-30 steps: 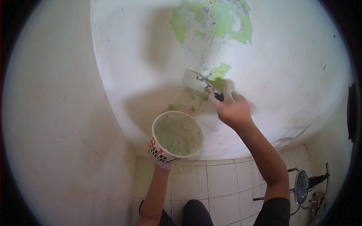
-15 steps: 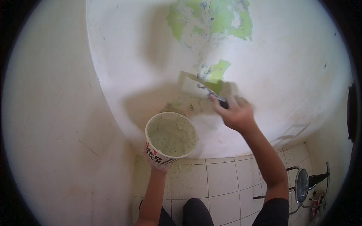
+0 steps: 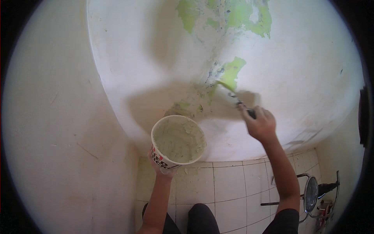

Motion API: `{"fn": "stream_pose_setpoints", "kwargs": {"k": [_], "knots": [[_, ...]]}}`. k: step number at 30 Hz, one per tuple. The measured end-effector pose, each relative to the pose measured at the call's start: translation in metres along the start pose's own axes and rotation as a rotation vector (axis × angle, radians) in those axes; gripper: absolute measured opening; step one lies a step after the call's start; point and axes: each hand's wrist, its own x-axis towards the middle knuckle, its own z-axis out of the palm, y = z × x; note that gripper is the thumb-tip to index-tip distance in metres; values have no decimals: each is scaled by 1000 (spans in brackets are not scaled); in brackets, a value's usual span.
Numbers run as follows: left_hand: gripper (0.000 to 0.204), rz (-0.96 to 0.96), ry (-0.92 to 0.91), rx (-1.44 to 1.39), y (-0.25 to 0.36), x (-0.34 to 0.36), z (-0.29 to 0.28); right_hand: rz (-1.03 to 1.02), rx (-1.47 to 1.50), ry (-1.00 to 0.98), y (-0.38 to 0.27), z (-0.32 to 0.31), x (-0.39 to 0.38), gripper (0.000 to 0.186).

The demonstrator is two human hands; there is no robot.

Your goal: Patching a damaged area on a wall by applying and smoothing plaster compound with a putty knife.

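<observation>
My left hand [image 3: 161, 165], low in the middle, grips a white paper bucket [image 3: 179, 143] holding pale greenish-grey paste, smeared up its inside. My right hand [image 3: 260, 123] is closed round the dark handle of a wide putty knife [image 3: 226, 93]. The blade, blurred by motion and carrying pale material, is at the white wall [image 3: 132, 66], over the lower left edge of a peeled light-green patch [image 3: 232, 74]; whether it touches cannot be told. A larger green patch [image 3: 243, 17] with grey scraped areas lies higher up, and more smears show just above the bucket.
A side wall [image 3: 58, 117] runs along the left. The tiled floor [image 3: 230, 183] below has pale crumbs, and my legs show at the bottom. A metal stool [image 3: 311, 194] lies tipped at the right beside indistinct items. A dark object [image 3: 363, 117] edges the right wall.
My right hand with the putty knife has moved right across the wall, away from the bucket. My left hand and bucket have shifted slightly left.
</observation>
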Motion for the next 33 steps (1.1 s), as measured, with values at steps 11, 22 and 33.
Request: {"fn": "stream_pose_setpoints", "kwargs": {"k": [11,22,33], "knots": [[75,112,-22,114,5,3,-18,67,71,10,-17,18,9,42],[74,7,-56,-52,4,11,-18,-144,137,12,-57,15,26,43],[73,72,-14,112,0,6,-27,99,82,-128,-29,6,-2,44]]}}
